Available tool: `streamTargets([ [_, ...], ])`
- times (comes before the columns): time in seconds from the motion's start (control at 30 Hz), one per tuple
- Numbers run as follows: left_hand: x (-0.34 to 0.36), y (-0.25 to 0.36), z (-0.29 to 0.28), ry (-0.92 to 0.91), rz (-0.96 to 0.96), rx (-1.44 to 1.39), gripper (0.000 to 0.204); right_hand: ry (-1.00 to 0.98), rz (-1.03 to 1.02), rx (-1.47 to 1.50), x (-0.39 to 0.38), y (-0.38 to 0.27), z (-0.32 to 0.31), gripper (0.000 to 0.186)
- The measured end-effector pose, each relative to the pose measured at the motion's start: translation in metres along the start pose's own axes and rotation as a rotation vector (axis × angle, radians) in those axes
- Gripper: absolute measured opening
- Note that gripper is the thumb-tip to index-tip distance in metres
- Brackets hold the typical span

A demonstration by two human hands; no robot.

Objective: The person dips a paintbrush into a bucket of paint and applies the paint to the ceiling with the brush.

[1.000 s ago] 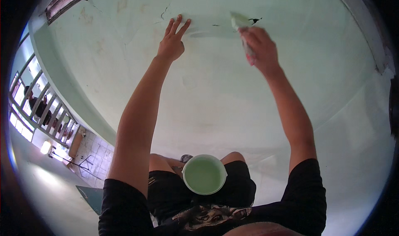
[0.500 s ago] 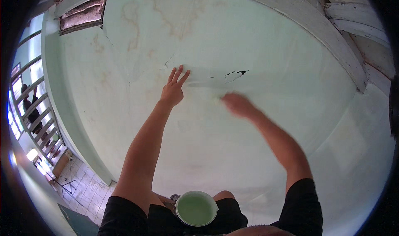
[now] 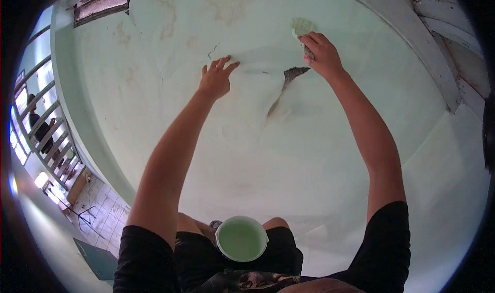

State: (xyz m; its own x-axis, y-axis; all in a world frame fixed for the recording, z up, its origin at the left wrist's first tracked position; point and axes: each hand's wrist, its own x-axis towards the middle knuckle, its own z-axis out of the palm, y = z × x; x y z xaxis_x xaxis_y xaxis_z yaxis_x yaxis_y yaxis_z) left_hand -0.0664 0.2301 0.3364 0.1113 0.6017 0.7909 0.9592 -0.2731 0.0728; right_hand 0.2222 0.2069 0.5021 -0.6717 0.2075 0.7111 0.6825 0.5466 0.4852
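Observation:
My right hand [image 3: 325, 56] is closed round the handle of a paintbrush [image 3: 303, 27], whose wide bristles carry pale green paint and point up the wall. Just below that hand, a dark torn gap [image 3: 295, 74] opens in the pale green wall surface [image 3: 221, 154] and narrows into a slit running down and left. My left hand [image 3: 216, 80] rests against the wall with its fingers spread and holds nothing. Between my legs sits a white bucket [image 3: 267, 240] of light green paint.
Brown stains mark the upper wall, and a small slatted vent [image 3: 103, 5] is at the upper left. White beams [image 3: 438, 76] frame the right. Past a slatted railing [image 3: 49, 130] on the left, another person [image 3: 41, 125] stands near windows. A tripod [image 3: 85, 215] stands on the tiled floor.
My right hand has swept up and slightly right with the brush. The small cracked outline in the wall has become a wider gap with a long slit. My left hand stays on the wall.

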Motion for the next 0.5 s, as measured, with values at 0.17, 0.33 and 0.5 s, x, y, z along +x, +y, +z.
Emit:
streamTargets([
  [0.17, 0.007, 0.005, -0.021, -0.172, 0.002, 0.014, 0.063, 0.085, -0.068, 0.032, -0.011, 0.001, 0.002, 0.048],
  [0.33, 0.005, 0.007, -0.021, -0.207, -0.012, 0.002, 0.067, 0.100, -0.083, -0.001, -0.012, 0.005, 0.006, 0.046],
  [0.5, 0.006, 0.005, -0.016, -0.174, -0.005, -0.014, 0.065, 0.032, -0.050, 0.038, -0.010, 0.005, 0.004, 0.047],
])
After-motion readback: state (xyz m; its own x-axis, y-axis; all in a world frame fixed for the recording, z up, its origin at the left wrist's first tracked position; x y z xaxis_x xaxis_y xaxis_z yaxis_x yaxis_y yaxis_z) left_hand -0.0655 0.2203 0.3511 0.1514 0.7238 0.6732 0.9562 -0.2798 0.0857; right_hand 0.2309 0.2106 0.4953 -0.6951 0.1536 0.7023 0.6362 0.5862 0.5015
